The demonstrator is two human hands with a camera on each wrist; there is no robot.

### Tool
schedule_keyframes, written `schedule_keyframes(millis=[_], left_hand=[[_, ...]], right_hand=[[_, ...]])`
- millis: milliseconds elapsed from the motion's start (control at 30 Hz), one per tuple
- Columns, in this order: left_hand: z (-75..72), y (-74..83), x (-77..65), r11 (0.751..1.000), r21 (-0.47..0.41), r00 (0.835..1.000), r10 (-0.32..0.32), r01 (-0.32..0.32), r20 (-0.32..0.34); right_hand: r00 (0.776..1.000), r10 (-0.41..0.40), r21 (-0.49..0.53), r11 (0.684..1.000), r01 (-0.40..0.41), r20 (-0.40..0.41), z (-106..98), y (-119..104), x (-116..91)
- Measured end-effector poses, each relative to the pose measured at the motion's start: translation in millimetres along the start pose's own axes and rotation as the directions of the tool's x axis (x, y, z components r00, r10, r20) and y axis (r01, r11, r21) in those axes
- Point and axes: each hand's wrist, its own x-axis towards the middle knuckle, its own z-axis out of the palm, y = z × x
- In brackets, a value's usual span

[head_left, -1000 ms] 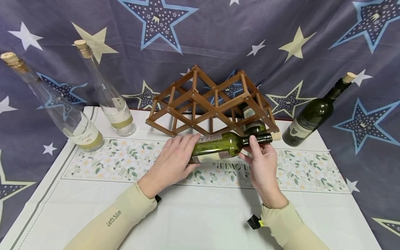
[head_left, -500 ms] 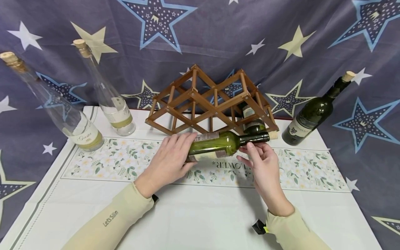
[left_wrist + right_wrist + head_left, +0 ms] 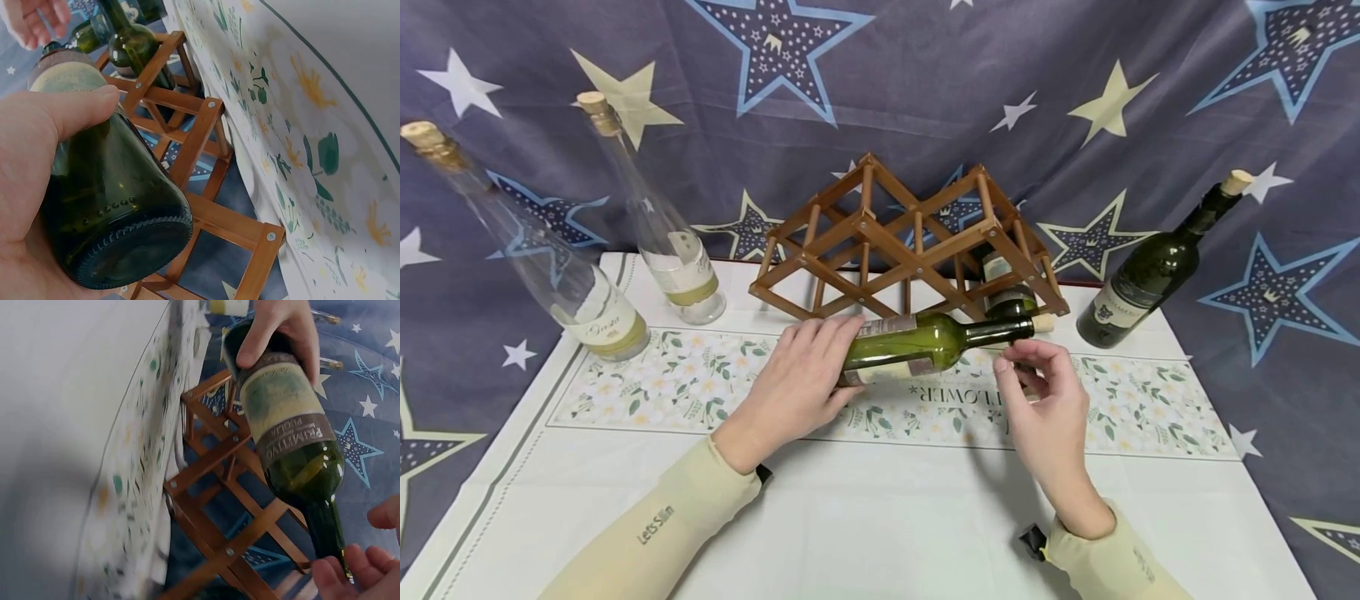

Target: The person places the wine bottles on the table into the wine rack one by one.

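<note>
My left hand (image 3: 801,379) grips the base end of a green wine bottle (image 3: 940,340), which lies sideways in front of the rack with its corked neck to the right. In the left wrist view the thumb lies across the bottle's side (image 3: 119,181), its round base facing the camera. A cream and brown label (image 3: 281,400) shows in the right wrist view. My right hand (image 3: 1051,408) is just below the neck, fingers loosely bent, thumb away from the glass. Its fingertips (image 3: 325,572) are right at the mouth end in the right wrist view.
Behind stands a wooden lattice wine rack (image 3: 920,268) with a wine bottle (image 3: 1011,302) in its lower right slot. Two corked clear bottles (image 3: 598,321) (image 3: 681,275) stand left, a dark corked bottle (image 3: 1138,292) right. A floral runner (image 3: 700,387) crosses the white tablecloth (image 3: 880,517).
The left hand has shifted the bottle slightly left. My right hand has let go of the neck and moved a little right and down.
</note>
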Motion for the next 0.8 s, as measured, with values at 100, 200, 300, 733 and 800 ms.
schedule_keyframes(millis=[100, 200, 300, 733, 800], left_hand=[[-0.7, -0.9, -0.8, 1.000, 0.011, 1.000, 0.005, -0.005, 0.001], [-1.9, -1.5, -1.6, 1.000, 0.016, 1.000, 0.008, -0.008, 0.004], [-3.2, -1.1, -3.0, 1.000, 0.013, 1.000, 0.012, -0.012, 0.010], [-5.7, 2.6, -9.9, 0.999, 0.036, 0.998, 0.034, -0.036, 0.052], [-5.1, 2.9, -11.0, 0.998, 0.038, 0.998, 0.041, -0.044, 0.056]], right_hand=[[0.979, -0.205, -0.142, 0.968, 0.206, 0.016, -1.4, 1.5, 1.7], [0.923, -0.377, -0.261, 0.886, 0.384, 0.077, -2.0, 4.1, 6.0], [0.859, -0.481, -0.332, 0.793, 0.511, 0.172, -2.5, 6.5, 10.7], [0.730, -0.448, -0.451, 0.582, 0.677, 0.517, -4.5, 16.0, 18.3], [0.720, -0.427, -0.462, 0.564, 0.685, 0.547, -4.2, 18.1, 17.7]])
